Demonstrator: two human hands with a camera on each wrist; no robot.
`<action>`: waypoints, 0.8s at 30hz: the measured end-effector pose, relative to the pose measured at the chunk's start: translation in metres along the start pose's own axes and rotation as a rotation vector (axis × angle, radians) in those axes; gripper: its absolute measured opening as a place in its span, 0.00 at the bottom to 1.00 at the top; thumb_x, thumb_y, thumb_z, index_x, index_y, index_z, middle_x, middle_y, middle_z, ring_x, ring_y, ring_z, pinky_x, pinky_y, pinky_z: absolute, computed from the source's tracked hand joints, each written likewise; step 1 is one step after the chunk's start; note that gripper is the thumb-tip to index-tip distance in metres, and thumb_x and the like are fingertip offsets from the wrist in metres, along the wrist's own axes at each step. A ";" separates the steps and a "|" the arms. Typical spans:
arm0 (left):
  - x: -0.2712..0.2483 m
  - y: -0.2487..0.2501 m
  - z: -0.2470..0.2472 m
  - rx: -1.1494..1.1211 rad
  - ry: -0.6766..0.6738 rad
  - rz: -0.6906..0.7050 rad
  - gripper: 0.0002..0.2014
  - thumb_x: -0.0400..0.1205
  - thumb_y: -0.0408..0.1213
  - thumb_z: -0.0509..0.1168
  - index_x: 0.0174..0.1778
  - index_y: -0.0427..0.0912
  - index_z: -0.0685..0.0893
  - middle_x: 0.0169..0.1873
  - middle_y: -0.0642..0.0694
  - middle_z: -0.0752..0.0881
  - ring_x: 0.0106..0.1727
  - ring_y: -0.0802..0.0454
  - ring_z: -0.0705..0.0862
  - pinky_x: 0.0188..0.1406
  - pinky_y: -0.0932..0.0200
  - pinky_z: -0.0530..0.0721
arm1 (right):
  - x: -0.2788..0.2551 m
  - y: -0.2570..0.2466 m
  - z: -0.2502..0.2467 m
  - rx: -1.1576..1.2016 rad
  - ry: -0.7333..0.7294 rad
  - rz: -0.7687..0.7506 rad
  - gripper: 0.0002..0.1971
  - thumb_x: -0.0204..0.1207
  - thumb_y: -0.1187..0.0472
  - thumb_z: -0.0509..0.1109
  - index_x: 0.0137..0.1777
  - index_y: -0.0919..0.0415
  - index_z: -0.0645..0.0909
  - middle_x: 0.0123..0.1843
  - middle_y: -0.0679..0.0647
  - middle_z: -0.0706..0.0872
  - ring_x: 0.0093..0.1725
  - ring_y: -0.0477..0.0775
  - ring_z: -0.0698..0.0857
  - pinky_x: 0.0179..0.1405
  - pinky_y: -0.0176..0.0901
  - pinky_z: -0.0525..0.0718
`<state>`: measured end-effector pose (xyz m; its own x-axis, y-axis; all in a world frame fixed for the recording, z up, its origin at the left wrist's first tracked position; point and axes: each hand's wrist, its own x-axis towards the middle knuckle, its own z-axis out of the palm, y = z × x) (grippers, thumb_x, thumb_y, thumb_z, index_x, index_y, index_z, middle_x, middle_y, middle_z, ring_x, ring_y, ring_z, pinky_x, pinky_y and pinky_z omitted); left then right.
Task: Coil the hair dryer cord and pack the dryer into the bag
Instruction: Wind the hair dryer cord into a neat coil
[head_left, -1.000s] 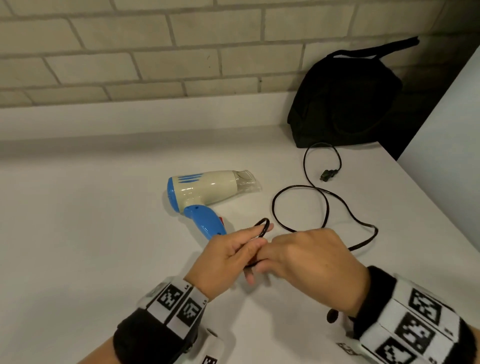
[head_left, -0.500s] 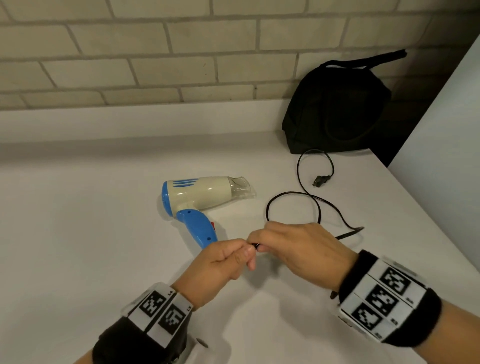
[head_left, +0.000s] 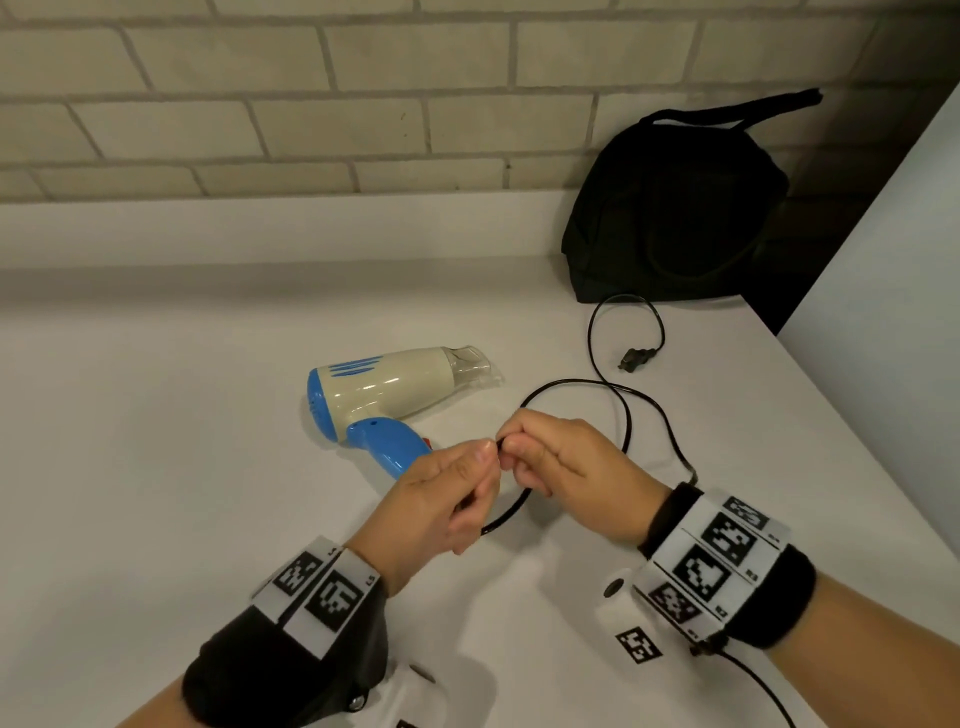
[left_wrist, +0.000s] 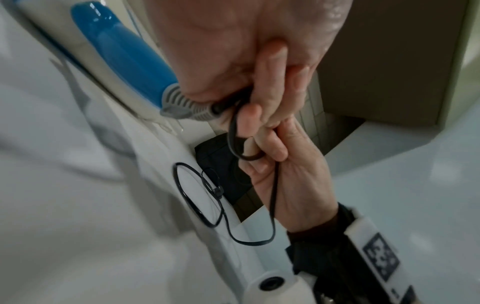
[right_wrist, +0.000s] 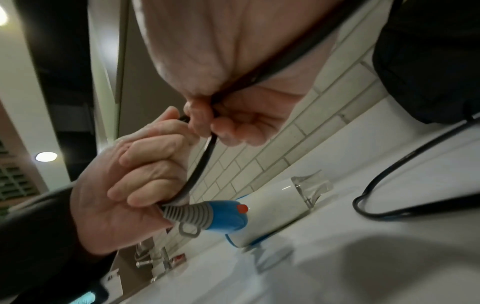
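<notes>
Both hands now sit closer together than before: the left hand (head_left: 439, 506) and right hand (head_left: 566, 475) each pinch the cord (head_left: 626, 415), seemingly a small fold. The hair dryer (head_left: 395, 392) lies unmoved on the counter (head_left: 156, 467), the bag (head_left: 675, 208) behind.

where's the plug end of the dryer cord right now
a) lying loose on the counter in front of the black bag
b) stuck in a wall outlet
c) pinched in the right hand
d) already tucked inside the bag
a: the plug lies free on the white counter just in front of the black bag, while both hands pinch the cord near the dryer's handle.
</notes>
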<state>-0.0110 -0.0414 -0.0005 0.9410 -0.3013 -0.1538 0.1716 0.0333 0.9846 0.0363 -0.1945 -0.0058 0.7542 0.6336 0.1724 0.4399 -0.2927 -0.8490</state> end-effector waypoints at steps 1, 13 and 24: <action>0.002 0.002 0.001 -0.055 0.007 -0.018 0.16 0.74 0.48 0.53 0.22 0.45 0.68 0.09 0.56 0.65 0.12 0.62 0.58 0.15 0.67 0.61 | 0.002 -0.001 0.000 0.053 0.009 0.022 0.13 0.78 0.56 0.53 0.42 0.61 0.76 0.25 0.43 0.73 0.25 0.41 0.72 0.31 0.28 0.72; 0.003 0.029 -0.015 -0.430 0.320 0.043 0.15 0.71 0.50 0.56 0.25 0.45 0.67 0.13 0.56 0.65 0.09 0.64 0.57 0.10 0.69 0.52 | -0.035 0.010 -0.044 -0.911 0.277 -0.210 0.15 0.80 0.52 0.52 0.57 0.53 0.78 0.33 0.50 0.88 0.31 0.53 0.85 0.29 0.41 0.80; 0.011 0.031 0.019 -0.035 0.382 0.201 0.17 0.84 0.44 0.47 0.29 0.43 0.67 0.14 0.52 0.74 0.12 0.61 0.62 0.12 0.71 0.61 | -0.011 -0.023 0.025 -1.235 0.070 0.030 0.09 0.50 0.64 0.65 0.27 0.49 0.81 0.16 0.46 0.79 0.11 0.49 0.76 0.27 0.34 0.36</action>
<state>-0.0007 -0.0618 0.0298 0.9959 0.0887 0.0148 -0.0229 0.0900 0.9957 0.0054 -0.1771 -0.0008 0.7797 0.5864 0.2196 0.5582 -0.8098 0.1804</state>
